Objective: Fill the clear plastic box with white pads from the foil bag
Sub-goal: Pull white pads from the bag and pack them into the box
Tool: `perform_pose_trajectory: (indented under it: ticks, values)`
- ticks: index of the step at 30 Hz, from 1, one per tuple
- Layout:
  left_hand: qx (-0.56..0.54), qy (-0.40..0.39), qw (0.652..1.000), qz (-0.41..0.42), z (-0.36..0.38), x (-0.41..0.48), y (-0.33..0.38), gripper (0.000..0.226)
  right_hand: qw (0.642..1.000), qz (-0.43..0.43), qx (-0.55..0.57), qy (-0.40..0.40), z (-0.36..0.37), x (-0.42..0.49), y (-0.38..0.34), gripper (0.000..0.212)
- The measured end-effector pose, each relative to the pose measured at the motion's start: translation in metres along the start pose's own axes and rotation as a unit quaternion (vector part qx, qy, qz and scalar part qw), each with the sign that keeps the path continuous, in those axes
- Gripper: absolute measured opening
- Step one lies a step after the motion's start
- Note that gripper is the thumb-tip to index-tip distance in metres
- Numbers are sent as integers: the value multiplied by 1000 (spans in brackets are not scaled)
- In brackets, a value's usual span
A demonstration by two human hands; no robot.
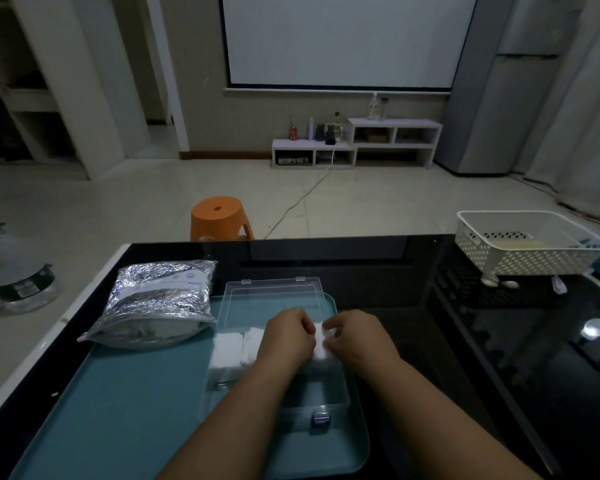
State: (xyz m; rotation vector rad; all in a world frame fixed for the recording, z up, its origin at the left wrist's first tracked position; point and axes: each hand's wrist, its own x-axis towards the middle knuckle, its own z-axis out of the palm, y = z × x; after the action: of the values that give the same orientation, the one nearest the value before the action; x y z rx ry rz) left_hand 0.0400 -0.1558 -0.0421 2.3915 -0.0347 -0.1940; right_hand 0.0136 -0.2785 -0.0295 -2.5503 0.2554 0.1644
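Left hand and right hand pinch the pads at their edges; they look soft, light, easily squashed.

one bag at ten o'clock, one box and one tray at six, one basket at two, one stool at twelve. two hands: left hand, right hand. pads show as three white clumps; single ones cannot be counted.

pad: mostly covered by left hand and right hand
bag print: too small to read
basket contents: unclear
tray: near edge cut off at bottom
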Motion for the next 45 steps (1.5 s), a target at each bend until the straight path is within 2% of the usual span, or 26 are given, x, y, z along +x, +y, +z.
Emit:
perform_pose_trajectory:
  ticks: [5, 9, 15, 17, 21, 26, 29, 37, 40, 45]
  values:
    - [54, -7, 998, 7, 2, 1, 1, 23, 998, 19, -54, -31, 2, 1, -3, 21]
    - [121, -44, 992, 6, 2, 7, 2, 32, 995, 12, -91, -41, 6, 1, -3, 23]
    - [192, 37, 980, 38, 10, 1, -7, 17, 995, 1, -86, -40, 4, 3, -4, 27]
    - [196, 45, 979, 29, 7, 0, -9, 13, 994, 3, -96, -54, 6, 4, -4, 28]
    - [188, -1, 982, 11, 2, 0, -8, 14, 990, 13, -106, -87, 10, 7, -4, 27]
    - [102, -6, 994, 34, -7, -1, -14, 21, 996, 16, -76, -35, 8, 5, -7, 30]
    - [9, 23, 999, 35, -24, -2, -21, 19, 999, 2, -41, -2, 4, 3, -15, 32]
    - [-15, 128, 991, 23, -72, 1, -56, 23, 997, -61, 49, 15, 16, 5, -52, 28]
    - [6, 161, 987, 21, -87, 2, -72, 28, 995, -73, 61, 0, 25, 7, -69, 30]
    - [102, 233, 967, 24, -120, 2, -102, 30, 992, -104, 62, -21, 48, 15, -98, 32]
